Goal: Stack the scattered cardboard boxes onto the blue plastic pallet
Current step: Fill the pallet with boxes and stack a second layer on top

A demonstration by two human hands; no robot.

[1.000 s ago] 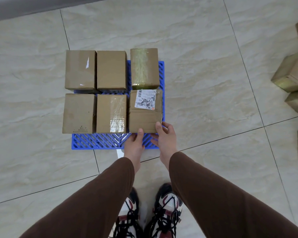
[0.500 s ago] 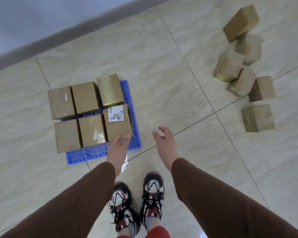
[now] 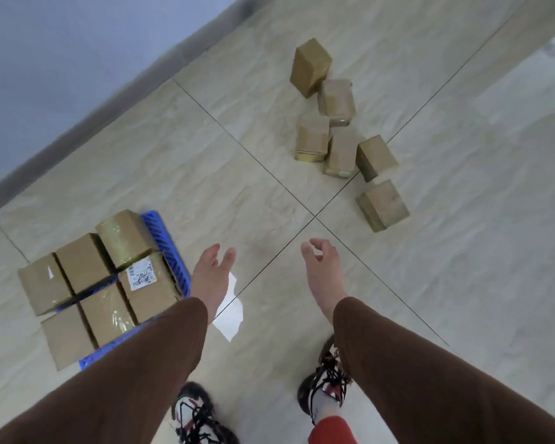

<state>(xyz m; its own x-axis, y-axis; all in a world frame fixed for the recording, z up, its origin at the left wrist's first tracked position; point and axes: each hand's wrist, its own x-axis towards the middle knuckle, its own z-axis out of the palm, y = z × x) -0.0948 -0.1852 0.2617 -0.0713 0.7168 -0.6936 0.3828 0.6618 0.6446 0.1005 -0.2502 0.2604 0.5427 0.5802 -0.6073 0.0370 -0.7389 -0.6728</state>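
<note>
The blue plastic pallet (image 3: 170,251) lies at the lower left, carrying several cardboard boxes in two rows; the nearest right one bears a white shipping label (image 3: 140,273). Several scattered cardboard boxes (image 3: 343,153) lie on the tiles at the upper right, one of them (image 3: 382,205) closest to me. My left hand (image 3: 212,274) hangs free just right of the pallet, fingers relaxed, holding nothing. My right hand (image 3: 321,267) is over the bare floor, fingers loosely curled, empty, short of the scattered boxes.
Pale marble-look floor tiles with dark grout lines (image 3: 314,216) stretch between pallet and scattered boxes. A grey skirting and bluish wall (image 3: 77,59) run along the upper left. My two sneakers (image 3: 326,384) stand at the bottom.
Both hands have let go of the labelled box on the pallet and drawn away. My view has swung right, bringing the scattered boxes into sight and pushing the pallet to the lower left.
</note>
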